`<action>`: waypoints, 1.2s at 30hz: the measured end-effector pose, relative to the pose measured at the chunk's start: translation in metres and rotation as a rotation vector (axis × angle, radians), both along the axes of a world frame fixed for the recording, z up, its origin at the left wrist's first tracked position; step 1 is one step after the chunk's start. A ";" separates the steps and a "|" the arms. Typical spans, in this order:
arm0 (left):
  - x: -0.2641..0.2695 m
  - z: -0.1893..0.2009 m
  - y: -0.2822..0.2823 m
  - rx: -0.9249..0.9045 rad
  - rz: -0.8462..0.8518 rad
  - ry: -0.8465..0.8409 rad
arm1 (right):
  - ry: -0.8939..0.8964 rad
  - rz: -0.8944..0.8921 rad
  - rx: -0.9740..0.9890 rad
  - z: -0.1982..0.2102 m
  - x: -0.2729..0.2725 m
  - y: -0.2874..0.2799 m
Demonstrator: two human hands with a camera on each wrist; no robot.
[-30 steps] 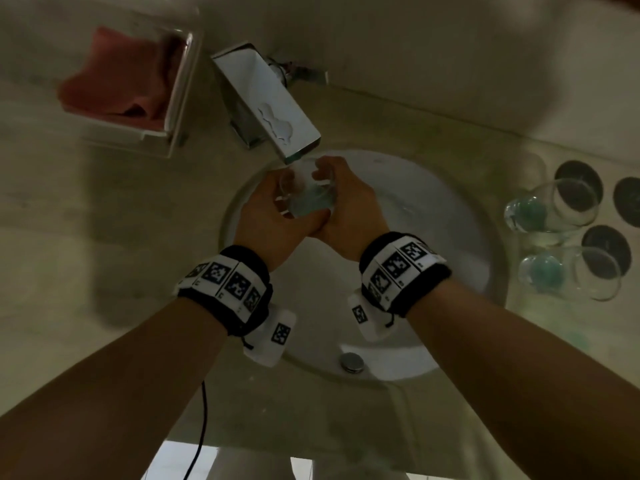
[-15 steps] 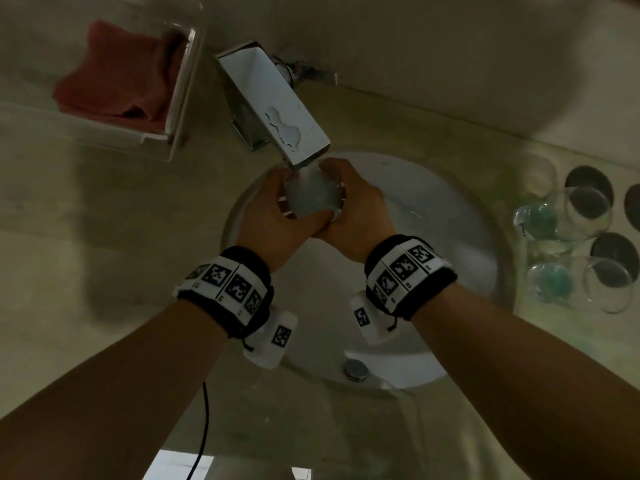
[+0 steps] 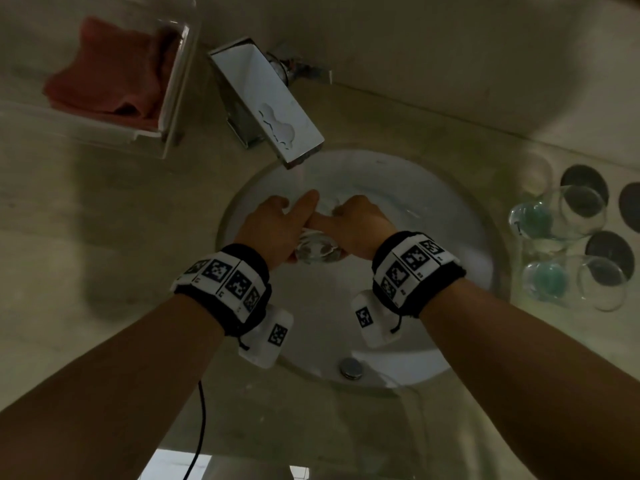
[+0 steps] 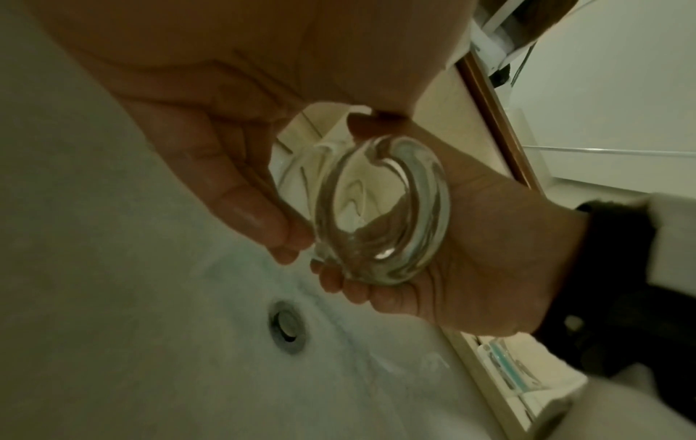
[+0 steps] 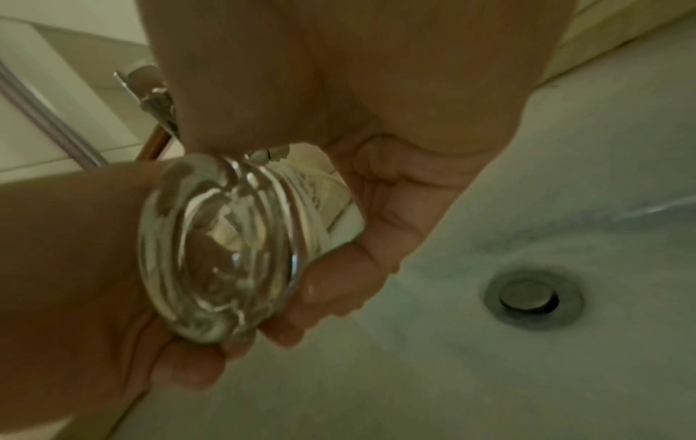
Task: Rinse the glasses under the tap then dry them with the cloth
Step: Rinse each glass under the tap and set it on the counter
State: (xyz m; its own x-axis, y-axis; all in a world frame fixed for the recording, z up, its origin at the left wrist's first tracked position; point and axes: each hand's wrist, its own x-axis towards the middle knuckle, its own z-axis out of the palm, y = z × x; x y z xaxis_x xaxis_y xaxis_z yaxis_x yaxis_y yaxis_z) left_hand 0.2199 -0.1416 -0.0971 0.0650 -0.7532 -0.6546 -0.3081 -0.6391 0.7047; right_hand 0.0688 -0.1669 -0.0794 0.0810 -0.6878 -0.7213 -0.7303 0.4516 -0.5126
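From the head view the glass (image 3: pixel 317 251) is mostly hidden between the left hand (image 3: pixel 270 226) and right hand (image 3: pixel 360 225) over the sink (image 3: pixel 450 209), below the tap (image 3: pixel 266 102). Both grips curl around its sides, thick base toward the wrists. The wristband marker patterns are unreadable. The cloth (image 3: pixel 107 74) lies in a clear box on the table.

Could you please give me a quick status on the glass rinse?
Both hands, left hand and right hand, grip the glass over the basin. Nothing obstructing.
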 end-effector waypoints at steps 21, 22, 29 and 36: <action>0.003 0.013 0.002 -0.361 0.027 0.099 | -0.141 -0.013 -0.573 0.008 0.007 0.004; 0.003 0.012 0.003 -0.371 0.028 0.108 | -0.132 -0.003 -0.578 0.008 0.008 0.004; 0.003 0.007 0.005 -0.381 0.042 0.165 | -0.133 0.009 -0.619 0.007 0.009 0.006; 0.002 0.008 0.004 -0.390 0.089 0.216 | -0.177 -0.005 -0.626 0.005 0.007 0.007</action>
